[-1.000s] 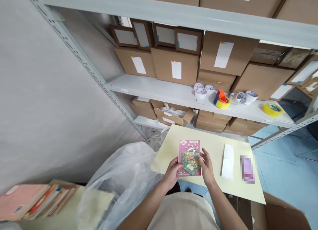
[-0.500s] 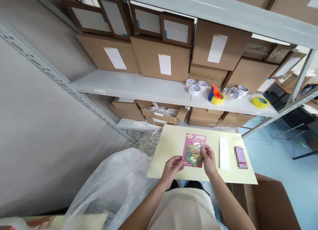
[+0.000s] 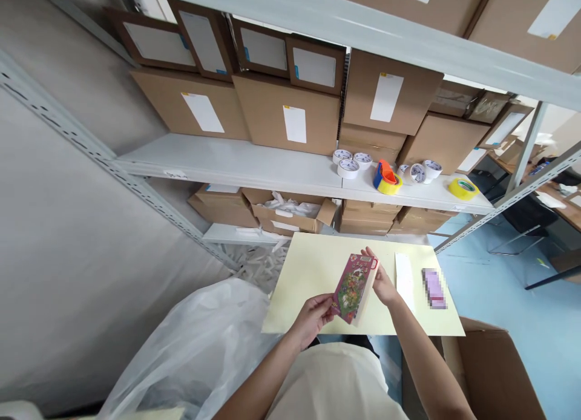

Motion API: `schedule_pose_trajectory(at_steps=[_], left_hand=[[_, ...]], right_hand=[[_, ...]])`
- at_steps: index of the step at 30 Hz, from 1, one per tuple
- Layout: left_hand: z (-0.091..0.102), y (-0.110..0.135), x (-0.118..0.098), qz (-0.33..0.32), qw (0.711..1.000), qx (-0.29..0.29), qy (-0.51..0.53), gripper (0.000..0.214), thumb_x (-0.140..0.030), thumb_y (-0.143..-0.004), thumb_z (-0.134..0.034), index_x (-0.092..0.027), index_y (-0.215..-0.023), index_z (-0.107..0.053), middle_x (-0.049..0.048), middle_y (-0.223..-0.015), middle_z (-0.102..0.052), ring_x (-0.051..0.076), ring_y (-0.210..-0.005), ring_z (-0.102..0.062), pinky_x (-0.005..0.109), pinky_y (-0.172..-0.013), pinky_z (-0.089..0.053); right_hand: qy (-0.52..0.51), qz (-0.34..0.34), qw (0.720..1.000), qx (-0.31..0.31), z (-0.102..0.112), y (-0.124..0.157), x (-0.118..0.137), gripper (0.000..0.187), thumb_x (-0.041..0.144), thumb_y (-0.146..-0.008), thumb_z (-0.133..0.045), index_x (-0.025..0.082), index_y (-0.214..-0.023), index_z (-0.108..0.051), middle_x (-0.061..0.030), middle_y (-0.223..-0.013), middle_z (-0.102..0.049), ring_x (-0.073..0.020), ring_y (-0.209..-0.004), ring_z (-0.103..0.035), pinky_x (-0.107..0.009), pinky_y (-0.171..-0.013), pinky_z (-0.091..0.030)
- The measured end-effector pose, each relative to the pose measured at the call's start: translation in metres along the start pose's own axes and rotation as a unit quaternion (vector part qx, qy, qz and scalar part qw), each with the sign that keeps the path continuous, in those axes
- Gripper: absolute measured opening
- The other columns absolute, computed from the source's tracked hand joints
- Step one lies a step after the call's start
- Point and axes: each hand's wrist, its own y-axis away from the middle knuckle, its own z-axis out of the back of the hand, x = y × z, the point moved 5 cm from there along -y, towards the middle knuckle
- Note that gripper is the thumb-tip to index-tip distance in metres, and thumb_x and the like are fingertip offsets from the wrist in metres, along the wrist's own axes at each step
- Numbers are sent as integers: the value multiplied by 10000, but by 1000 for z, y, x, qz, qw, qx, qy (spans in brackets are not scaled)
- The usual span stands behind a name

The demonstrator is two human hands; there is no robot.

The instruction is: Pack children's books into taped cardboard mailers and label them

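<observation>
Cardboard boxes [image 3: 290,114] fill the grey shelf [image 3: 254,166] behind a pale yellow surface [image 3: 308,269]. The left hand [image 3: 313,311] pinches the lower corner of a pink booklet [image 3: 353,285], and the right hand [image 3: 384,284] grips its upper edge. The booklet is tilted just above the surface.

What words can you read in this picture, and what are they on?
No text can be read.
On the booklet: cover print too small and tilted.
On the box labels: nothing visible, too small to tell.
On the tape rolls: blue marks, too small.
On the purple thing: blurred out.
</observation>
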Motion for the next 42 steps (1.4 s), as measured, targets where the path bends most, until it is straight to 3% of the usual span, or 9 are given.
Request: schedule_pose_trajectory(at_steps=[4, 7, 10, 12, 17, 22, 31, 37, 42], left_hand=[[-2, -1, 7, 33, 998, 17, -40, 424, -430, -526, -888, -143, -806, -752, 20, -671, -703, 125, -627, -618, 253, -667, -496], [5, 0, 1, 11, 1000, -3, -26, 366, -399, -592, -853, -159, -841, -734, 77, -842, -755, 208, -820, -697, 325, -822, -520], [13, 4, -13, -32, 999, -17, 25, 492, -595, -649, -758, -156, -868, -720, 133, -959, -756, 263, -951, -696, 391, -883, -522], [17, 6, -22, -64, 998, -24, 0, 584, -670, -628, -733, -161, -914, -730, 132, -1008, -752, 265, -949, -692, 391, -849, -537], [20, 6, -24, -97, 983, -56, -148, 555, -571, -523, -841, -157, -887, -777, 107, -893, -773, 238, -853, -696, 332, -796, -541], [23, 4, -13, -86, 991, -61, -85, 570, -567, -506, -850, -160, -900, -787, 123, -938, -771, 229, -861, -699, 324, -797, -542], [15, 10, -20, -59, 992, 23, -109, 570, -553, -538, -845, -157, -942, -780, 144, -1037, -755, 276, -992, -688, 385, -952, -501], [19, 7, -23, -84, 990, -19, -112, 577, -533, -521, -858, -179, -968, -767, 115, -1013, -759, 261, -989, -683, 380, -924, -517], [19, 5, -24, -56, 996, -17, -61, 511, -460, -484, -902, -178, -892, -778, 90, -884, -760, 184, -814, -677, 309, -822, -524]], right_hand=[[-37, -30, 997, 64, -3, -8, -5, 525, 439, -591, -880, 278, -1030, -641, -69, -1211, -649, -256, -1062, -635, -411, -896, -498], [-60, -59, 996, 33, -3, -10, -8, 382, 515, -665, -815, 246, -864, -631, -4, -838, -685, -165, -739, -647, -341, -736, -527], [-57, -78, 995, -8, -1, -8, -8, 413, 554, -656, -801, 232, -858, -641, 19, -714, -656, -137, -637, -603, -289, -633, -511], [-44, -85, 995, -17, -1, -6, -6, 433, 548, -634, -813, 221, -873, -661, 10, -728, -670, -144, -644, -607, -283, -616, -507], [-54, -90, 991, -81, 0, 3, -6, 536, 506, -608, -837, 224, -1036, -680, -13, -804, -708, -175, -698, -642, -294, -617, -513], [-149, -65, 981, -107, -7, 12, -7, 539, 545, -636, -809, 244, -1061, -673, -42, -885, -740, -182, -718, -678, -313, -649, -533], [-133, -63, 980, -137, -3, 12, -3, 506, 537, -642, -806, 226, -1022, -682, -61, -924, -758, -219, -789, -708, -342, -682, -547], [-144, -55, 978, -143, 0, 16, -13, 466, 535, -675, -782, 234, -1018, -688, -71, -968, -753, -215, -803, -698, -344, -688, -547], [-102, -25, 988, -112, 2, 11, -11, 526, 518, -704, -772, 278, -1157, -652, -67, -1118, -714, -225, -955, -661, -364, -794, -531]])
